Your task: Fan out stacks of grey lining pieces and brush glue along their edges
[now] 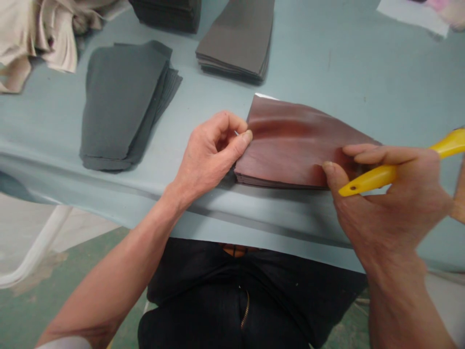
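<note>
A stack of reddish-brown, leather-like pieces [283, 140] lies near the table's front edge, its top sheet slightly rippled. At the stack's left edge, my left hand [210, 150] pinches the edge of the top piece between thumb and forefinger. A tool with a yellow handle [374, 180] rests across my right hand [395, 208], caught between the thumb and fingers. The tool's far end runs out of view on the right, so its kind is hidden. My right thumb and fingertips also touch the right part of the brown top piece.
Dark grey-green cut pieces [119, 102] are stacked to the left on the pale blue table cover [327, 63]. Behind stand a grey-brown stack [238, 39] and a black stack [167, 14]. Beige strips [54, 34] heap at the back left; white paper [410, 17] lies back right.
</note>
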`<state>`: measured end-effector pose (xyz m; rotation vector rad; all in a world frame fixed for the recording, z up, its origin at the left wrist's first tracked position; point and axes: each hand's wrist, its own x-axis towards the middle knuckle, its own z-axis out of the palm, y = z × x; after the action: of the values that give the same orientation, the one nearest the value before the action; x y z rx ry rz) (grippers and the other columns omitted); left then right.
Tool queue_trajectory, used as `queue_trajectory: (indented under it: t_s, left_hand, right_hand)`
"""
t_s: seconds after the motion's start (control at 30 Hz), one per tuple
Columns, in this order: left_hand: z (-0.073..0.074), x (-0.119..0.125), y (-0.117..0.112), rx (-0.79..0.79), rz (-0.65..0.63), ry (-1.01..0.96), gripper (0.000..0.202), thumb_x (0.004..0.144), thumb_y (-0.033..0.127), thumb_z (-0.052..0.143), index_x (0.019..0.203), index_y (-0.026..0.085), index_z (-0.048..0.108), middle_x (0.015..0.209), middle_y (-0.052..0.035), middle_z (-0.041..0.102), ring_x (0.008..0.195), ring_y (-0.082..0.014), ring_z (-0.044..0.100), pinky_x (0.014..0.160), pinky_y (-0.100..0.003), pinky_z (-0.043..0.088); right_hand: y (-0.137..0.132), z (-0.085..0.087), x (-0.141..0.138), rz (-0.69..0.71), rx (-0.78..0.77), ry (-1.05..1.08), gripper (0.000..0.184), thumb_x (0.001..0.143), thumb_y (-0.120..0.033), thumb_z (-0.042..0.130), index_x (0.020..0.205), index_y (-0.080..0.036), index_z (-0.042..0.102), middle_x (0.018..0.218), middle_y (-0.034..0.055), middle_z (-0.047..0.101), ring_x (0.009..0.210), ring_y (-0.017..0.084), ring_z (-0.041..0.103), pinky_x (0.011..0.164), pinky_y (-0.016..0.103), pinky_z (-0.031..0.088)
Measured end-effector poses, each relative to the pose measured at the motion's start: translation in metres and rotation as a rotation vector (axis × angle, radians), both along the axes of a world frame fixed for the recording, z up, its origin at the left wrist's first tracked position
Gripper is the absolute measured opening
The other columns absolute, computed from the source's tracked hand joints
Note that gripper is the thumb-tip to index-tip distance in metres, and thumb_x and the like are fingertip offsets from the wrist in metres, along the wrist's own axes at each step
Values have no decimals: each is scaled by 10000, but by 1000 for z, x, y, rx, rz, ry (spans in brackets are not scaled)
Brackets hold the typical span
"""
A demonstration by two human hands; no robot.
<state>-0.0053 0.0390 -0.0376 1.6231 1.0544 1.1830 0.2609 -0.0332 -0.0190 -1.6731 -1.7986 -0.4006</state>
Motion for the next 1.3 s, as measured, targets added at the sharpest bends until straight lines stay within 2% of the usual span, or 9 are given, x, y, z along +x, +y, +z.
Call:
queue_trajectory:
  t_s: [0.13,0.33,0.5,0.6,0.77,0.9,1.1,1.2,1.3]
  left_hand:
    - [-2,0,0,6,3,-3,313,1017,476,746,874,213,656,728,27,560,618,-97,519,566,-241,420]
    - [1,0,-2,-87,15,-25,143,985,282,740,887,228,651,724,32,560,618,-100,511,578,-248,424]
    - [6,2,-5,-172,46,-20,76,952,278,713,944,245,645,665,49,550,574,-110,514,536,-259,413]
    - [8,3,-6,-210,48,-29,107,951,275,693,1032,251,627,608,79,504,532,-112,477,514,-266,374]
    - [10,1,-7,-213,46,-12,200,946,290,693,1121,241,612,611,95,502,534,-118,465,520,-278,353]
    - [13,-3,-7,-236,50,54,269,952,286,678,1201,218,603,639,96,533,558,-114,485,535,-267,358]
    - [19,-5,-5,-253,76,150,314,942,362,691,1202,201,618,721,63,609,601,-125,552,562,-267,407]
    - [22,-6,-4,-222,106,220,328,936,394,691,1195,203,631,770,38,645,637,-144,594,601,-287,451]
    - [26,-9,-3,-123,148,396,301,957,395,664,1193,208,651,902,-12,727,696,-168,630,681,-333,509]
  right_hand:
    - [0,0,-1,8,-6,17,442,860,-555,842,1078,-201,689,1072,37,809,974,283,814,863,375,614]
    - [1,-3,-3,12,48,11,453,848,-565,847,1071,-208,680,1080,41,811,918,263,806,789,345,560]
    - [-3,1,-9,-2,-1,-39,418,921,-582,795,1100,-236,643,1161,51,803,940,264,794,769,368,547]
    - [-6,5,-13,-6,-69,-43,350,970,-530,774,1119,-251,624,1206,59,791,985,267,777,810,389,555]
    - [-6,7,-15,-2,-91,-15,302,985,-511,732,1088,-247,626,1194,44,788,987,253,752,850,383,537]
    - [-3,7,-17,17,-99,-5,258,988,-454,726,1101,-244,629,1187,33,793,998,240,738,820,349,510]
    - [0,6,-18,54,-51,-74,213,974,-371,748,1082,-234,627,1162,18,797,955,240,714,804,342,487]
    - [1,6,-17,57,-19,-111,226,955,-347,777,1072,-235,620,1116,2,792,927,230,701,775,339,465]
    - [2,6,-18,45,-19,-117,225,952,-340,783,1065,-235,620,1057,5,782,887,220,680,745,335,432]
